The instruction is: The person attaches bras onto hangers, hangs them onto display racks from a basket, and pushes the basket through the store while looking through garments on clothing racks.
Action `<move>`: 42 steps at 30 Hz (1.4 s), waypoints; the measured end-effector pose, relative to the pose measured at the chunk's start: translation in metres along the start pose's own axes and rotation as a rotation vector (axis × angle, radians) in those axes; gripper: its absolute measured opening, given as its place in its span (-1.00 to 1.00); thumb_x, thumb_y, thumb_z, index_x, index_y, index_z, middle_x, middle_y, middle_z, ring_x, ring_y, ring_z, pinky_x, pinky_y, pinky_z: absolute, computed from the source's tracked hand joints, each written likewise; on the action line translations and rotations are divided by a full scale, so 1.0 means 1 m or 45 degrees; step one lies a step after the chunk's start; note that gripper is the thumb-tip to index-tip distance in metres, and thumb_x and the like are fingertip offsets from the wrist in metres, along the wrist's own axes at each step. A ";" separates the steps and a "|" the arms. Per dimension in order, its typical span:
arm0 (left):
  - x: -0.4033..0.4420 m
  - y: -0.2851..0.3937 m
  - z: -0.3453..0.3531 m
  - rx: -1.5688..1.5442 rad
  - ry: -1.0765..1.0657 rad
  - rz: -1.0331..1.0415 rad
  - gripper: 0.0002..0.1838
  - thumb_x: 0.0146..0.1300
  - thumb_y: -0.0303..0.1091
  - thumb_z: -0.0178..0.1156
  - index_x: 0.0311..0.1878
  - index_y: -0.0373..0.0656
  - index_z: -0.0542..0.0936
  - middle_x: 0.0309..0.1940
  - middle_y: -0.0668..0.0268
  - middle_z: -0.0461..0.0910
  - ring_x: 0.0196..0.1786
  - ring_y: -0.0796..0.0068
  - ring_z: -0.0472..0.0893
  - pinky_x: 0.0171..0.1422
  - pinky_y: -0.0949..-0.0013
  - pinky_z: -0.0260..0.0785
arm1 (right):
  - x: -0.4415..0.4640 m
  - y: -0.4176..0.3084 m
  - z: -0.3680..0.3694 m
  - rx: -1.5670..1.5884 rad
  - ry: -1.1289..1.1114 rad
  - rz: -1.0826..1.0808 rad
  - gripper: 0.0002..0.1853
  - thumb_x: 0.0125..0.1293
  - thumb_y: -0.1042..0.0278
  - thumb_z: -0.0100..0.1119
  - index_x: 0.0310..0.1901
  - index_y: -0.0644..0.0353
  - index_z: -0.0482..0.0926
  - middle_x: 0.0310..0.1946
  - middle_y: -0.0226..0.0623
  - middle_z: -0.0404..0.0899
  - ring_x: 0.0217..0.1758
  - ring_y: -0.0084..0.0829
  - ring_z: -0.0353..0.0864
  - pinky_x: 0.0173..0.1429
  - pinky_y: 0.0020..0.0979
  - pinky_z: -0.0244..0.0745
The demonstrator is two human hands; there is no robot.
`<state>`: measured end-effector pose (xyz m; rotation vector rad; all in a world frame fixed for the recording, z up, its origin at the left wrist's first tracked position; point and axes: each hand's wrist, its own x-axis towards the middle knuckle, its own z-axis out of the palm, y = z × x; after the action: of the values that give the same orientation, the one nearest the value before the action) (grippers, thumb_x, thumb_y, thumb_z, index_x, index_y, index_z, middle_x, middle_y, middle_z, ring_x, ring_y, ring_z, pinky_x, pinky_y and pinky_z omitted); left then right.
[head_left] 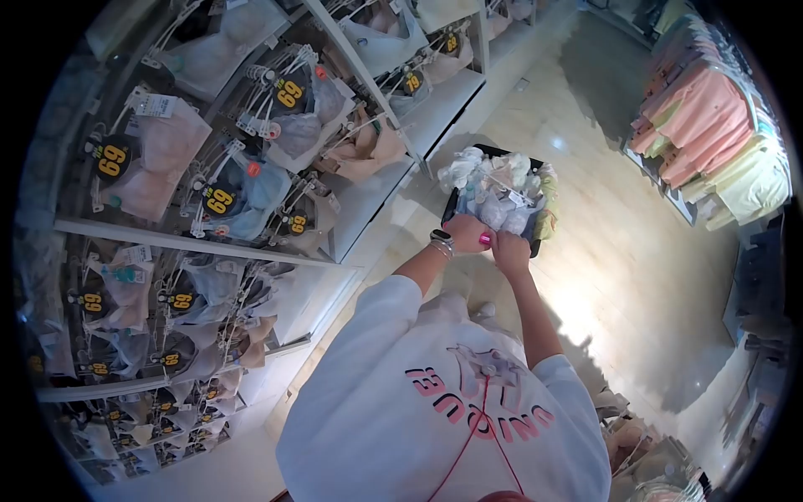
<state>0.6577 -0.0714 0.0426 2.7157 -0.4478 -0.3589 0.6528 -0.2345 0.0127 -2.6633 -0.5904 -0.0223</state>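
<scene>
A black shopping basket or cart (536, 243) is in front of me, heaped with white and pale lilac bras (504, 201). Yellow cloth (548, 203) lies along its right side. My left hand (465, 233), below a dark wristwatch, is closed at the near edge of the heap. Close beside it, my right hand (509, 250) is closed too. Between the two hands shows a short bright pink handle (485, 240), which both seem to grip. My fingers are partly hidden, and so is whatever carries the load underneath.
Racks of hanging bras (159, 151) with round black price tags (110, 161) fill the left side. A rail of pink and yellow garments (703, 125) stands at the right. Pale floor (602, 217) runs between them. More clothes (648, 452) hang at lower right.
</scene>
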 end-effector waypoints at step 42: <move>-0.047 -0.329 -0.115 -2.146 2.156 -0.464 -0.63 0.27 -0.08 0.18 0.07 0.01 0.41 0.13 0.43 0.43 0.23 0.45 0.36 0.32 0.21 0.14 | 0.284 0.115 0.083 -0.450 0.190 0.347 -0.48 0.36 0.09 -0.22 -0.60 0.25 0.56 -0.63 -0.03 0.57 -0.58 -0.01 0.57 -0.47 -0.05 0.46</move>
<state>0.7348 0.2715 0.0268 0.7094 0.6085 0.9862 0.9525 -0.1828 -0.0786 -3.0260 -0.1844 -0.2673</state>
